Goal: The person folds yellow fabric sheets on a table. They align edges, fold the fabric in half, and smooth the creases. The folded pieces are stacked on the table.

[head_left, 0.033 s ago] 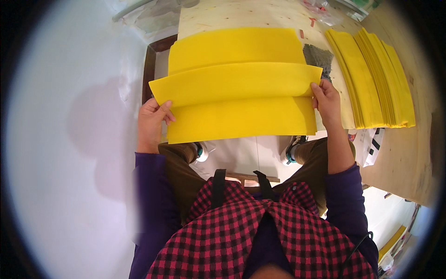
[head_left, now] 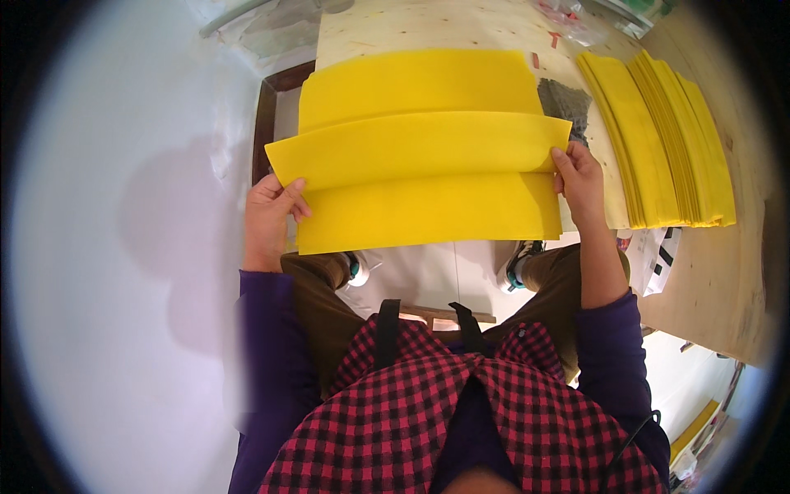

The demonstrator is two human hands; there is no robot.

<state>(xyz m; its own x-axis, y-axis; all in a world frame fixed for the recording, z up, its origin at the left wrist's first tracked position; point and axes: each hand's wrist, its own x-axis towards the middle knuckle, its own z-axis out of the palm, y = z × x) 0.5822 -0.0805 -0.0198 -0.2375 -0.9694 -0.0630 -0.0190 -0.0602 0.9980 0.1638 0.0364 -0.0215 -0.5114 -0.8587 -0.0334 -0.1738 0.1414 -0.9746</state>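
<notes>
A yellow sheet, seemingly cloth [head_left: 420, 148], is stretched between my two hands with a raised fold running across it. My left hand [head_left: 270, 216] pinches its left edge, thumb on top. On the other side, my right hand [head_left: 583, 183] grips the right edge near the corner, thumb also on top. Beneath and beyond the fold lies more flat yellow material [head_left: 420, 78], apparently a stack or a further part of the same sheet; I cannot tell which. Its near edge [head_left: 428, 235] reaches out over my lap.
Several folded yellow stacks [head_left: 658, 140] lie to the right on the pale wooden table [head_left: 411, 29]. A grey cloth [head_left: 564, 105] sits beside the sheet. Clear plastic [head_left: 568, 20] is at the back right. A white wall [head_left: 132, 247] stands close on my left, and a white bag [head_left: 661, 262] hangs at the lower right.
</notes>
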